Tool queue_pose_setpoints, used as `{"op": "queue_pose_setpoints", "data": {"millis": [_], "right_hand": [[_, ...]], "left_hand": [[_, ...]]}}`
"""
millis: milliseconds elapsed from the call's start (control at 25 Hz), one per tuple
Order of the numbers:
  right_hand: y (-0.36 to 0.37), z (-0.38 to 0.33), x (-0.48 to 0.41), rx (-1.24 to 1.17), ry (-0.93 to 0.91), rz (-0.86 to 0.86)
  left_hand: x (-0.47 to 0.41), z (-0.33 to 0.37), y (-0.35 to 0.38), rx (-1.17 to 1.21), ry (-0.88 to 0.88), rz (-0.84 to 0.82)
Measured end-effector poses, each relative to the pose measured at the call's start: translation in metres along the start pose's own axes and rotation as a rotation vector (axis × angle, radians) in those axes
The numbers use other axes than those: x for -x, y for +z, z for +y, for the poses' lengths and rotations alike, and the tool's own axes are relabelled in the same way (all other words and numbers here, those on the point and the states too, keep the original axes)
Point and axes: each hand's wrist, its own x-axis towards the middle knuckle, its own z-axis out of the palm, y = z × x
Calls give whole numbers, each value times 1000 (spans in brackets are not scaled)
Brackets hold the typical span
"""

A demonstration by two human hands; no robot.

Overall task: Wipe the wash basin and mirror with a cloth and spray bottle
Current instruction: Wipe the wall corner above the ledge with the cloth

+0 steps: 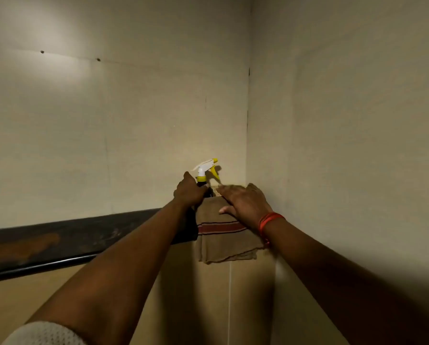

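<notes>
A dark spray bottle (201, 181) with a white and yellow trigger head stands on a black shelf (84, 235) near the wall corner. My left hand (189, 191) is wrapped around the bottle's body. A brown cloth (227, 241) with a red stripe hangs over the shelf's edge at the corner. My right hand (245, 202) lies flat on top of the cloth with fingers spread; a red thread band circles its wrist. No basin or mirror is in view.
Beige walls (108, 120) meet in a corner just right of the bottle. The black shelf runs from the corner to the left edge of the view, with a brown smear on its left part. A small perforated yellow item (216, 190) sits behind the cloth.
</notes>
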Motion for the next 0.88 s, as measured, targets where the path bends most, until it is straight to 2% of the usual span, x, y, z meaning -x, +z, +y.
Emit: {"op": "queue_pose_setpoints", "data": {"millis": [80,240,400,480,600,720,800,880], "right_hand": [[5,7,-8,-52,-47,-17],[7,19,-19,-92,-72,66],[-15,32,-20,-212,75,267],[-40,40,-17,-338,174,385],[-83,56,-19,-432,274,551],[-119,65,-26,-537,393,535],[-134,64,-26,-707,571,442],[-136,62,-16,-999,798,310]], "left_hand": [[-6,1,2,-84,-37,-8],[-9,5,3,-130,-49,-83],[-13,4,1,-54,-98,-75],[-10,2,1,-7,-98,-15],[3,11,1,138,109,180],[20,40,-9,399,239,303],[29,60,-20,534,206,330],[41,77,-30,696,126,275]]}}
